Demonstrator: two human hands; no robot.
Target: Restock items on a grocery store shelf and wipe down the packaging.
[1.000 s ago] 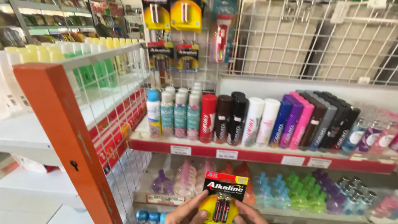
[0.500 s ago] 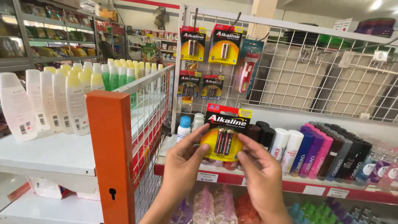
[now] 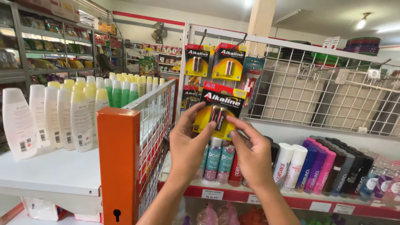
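Biggest thing here is the white wire grid panel (image 3: 316, 87) across the back, with hooks sticking out of it. Left of that sits a white shelf (image 3: 54, 171) with an orange corner post (image 3: 118, 162) and a wire mesh side, loaded with white lotion bottles (image 3: 18, 123) up front and yellow- and green-capped bottles (image 3: 121, 89) further back. Under the grid there's a red-edged shelf (image 3: 333, 204) packed with a row of spray cans (image 3: 316, 164) in white, purple, pink and black, plus a couple of teal ones just behind the hands.

Up on the grid hooks hang two battery cards (image 3: 228, 62), black, red and yellow, side by side.

Then the hands. The left hand (image 3: 189, 146) is pinching the lower left edge of a battery blister pack (image 3: 221, 109), thumb on the front face and the other fingers behind. The right hand (image 3: 252, 156) grips the lower right corner of the same pack with its fingertips. So both hands are grasping it, holding it upright in the air in front of the grid, just below the hanging cards and above the spray cans. The pack has two batteries in a clear bubble at the middle.
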